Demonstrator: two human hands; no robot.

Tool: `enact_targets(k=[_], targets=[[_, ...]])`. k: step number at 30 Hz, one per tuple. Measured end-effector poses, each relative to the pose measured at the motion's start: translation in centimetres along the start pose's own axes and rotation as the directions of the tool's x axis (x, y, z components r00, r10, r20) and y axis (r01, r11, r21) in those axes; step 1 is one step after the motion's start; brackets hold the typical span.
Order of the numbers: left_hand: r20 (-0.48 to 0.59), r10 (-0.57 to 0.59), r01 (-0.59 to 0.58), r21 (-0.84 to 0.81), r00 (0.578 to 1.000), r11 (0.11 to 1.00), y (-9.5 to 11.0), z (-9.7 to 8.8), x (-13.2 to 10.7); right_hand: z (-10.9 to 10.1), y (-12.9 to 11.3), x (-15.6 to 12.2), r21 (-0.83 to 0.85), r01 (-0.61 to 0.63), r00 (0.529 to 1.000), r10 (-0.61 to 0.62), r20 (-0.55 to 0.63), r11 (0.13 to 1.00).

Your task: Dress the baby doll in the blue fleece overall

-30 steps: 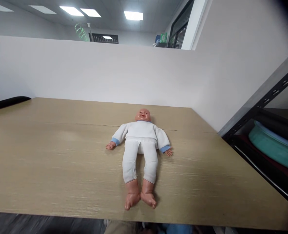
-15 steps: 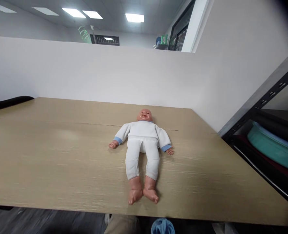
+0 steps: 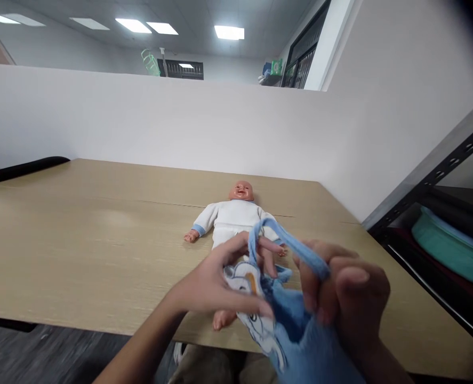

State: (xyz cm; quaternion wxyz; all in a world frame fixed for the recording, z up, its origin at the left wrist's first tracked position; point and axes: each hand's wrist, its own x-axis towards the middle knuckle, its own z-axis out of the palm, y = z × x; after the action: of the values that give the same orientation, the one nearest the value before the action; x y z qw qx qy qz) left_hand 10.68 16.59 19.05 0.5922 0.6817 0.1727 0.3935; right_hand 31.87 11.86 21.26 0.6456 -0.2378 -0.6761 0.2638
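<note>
In the head view a blue cloth bib (image 3: 292,306) with a strap loop and a white stitched animal face hangs in front of me above the table's near edge. My left hand (image 3: 224,282) has its thumb across the animal face and its fingers at the loop, gripping the cloth. The strap's end is pinched in my right hand (image 3: 346,290). Behind the bib a baby doll (image 3: 240,210) lies face up on the wooden table (image 3: 112,250), in a white top and trousers with blue cuffs. The bib and my hands hide most of its legs.
A white wall (image 3: 188,128) rises behind the table. To the right stands a dark metal shelf rack (image 3: 432,176) holding a green basin (image 3: 452,250). A black curved edge (image 3: 28,168) is at the far left.
Both my hands have come up into view with the blue bib, which was a blue bundle below the table edge before. The doll has stayed in place; the view has shifted slightly.
</note>
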Motion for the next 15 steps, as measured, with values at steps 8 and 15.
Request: enact_targets(k=[8,15], targets=[[-0.031,0.472,-0.461,0.171,0.881,0.871,3.8,-3.5,6.8,-3.2,3.4,7.0,-0.031,-0.126,0.981,0.129,0.142,0.992],[-0.033,0.483,-0.422,0.437,0.875,0.794,6.9,-3.2,11.1,-4.5,4.2,11.9,-0.23,-0.227,0.792,0.317,0.523,0.946]])
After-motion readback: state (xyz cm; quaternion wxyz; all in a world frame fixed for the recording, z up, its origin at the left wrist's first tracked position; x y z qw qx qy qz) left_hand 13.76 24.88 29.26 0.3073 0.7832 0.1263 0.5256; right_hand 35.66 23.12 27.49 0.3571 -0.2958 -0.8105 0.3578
